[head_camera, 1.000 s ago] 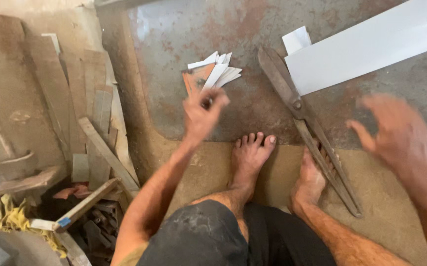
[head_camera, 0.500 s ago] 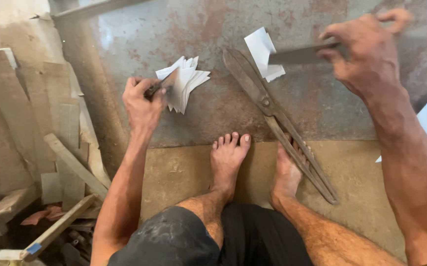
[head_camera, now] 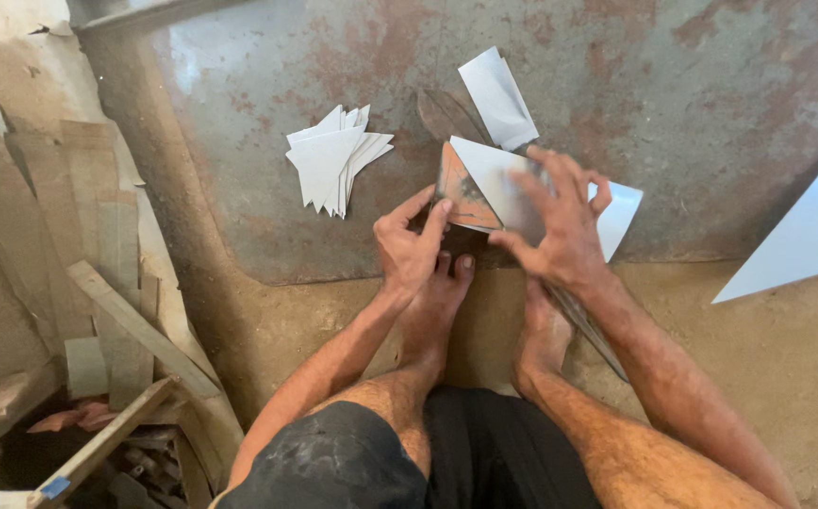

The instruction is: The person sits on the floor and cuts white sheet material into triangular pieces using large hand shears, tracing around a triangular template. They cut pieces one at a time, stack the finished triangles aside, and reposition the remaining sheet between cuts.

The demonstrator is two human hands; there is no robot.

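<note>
Sheet piece: a small pale cut sheet [head_camera: 484, 184] with a rusty-orange face at its left, held low over the rusted metal plate [head_camera: 239, 141], just above the bare feet [head_camera: 437, 302].
Left hand: the left hand [head_camera: 409, 247] pinches the sheet's left edge, thumb and fingers closed on it.
Right hand: the right hand [head_camera: 560, 226] lies over the sheet's right half, fingers curled down, gripping it from above.
Key relation: the sheet sits between both hands, long axis running left to right; each hand touches it, neither nearer.
Shears: long shears [head_camera: 578, 316] run diagonally under the right wrist.
Around: a fanned stack of triangles [head_camera: 333, 160] lies left, apart; wooden offcuts [head_camera: 98, 283] further left.
</note>
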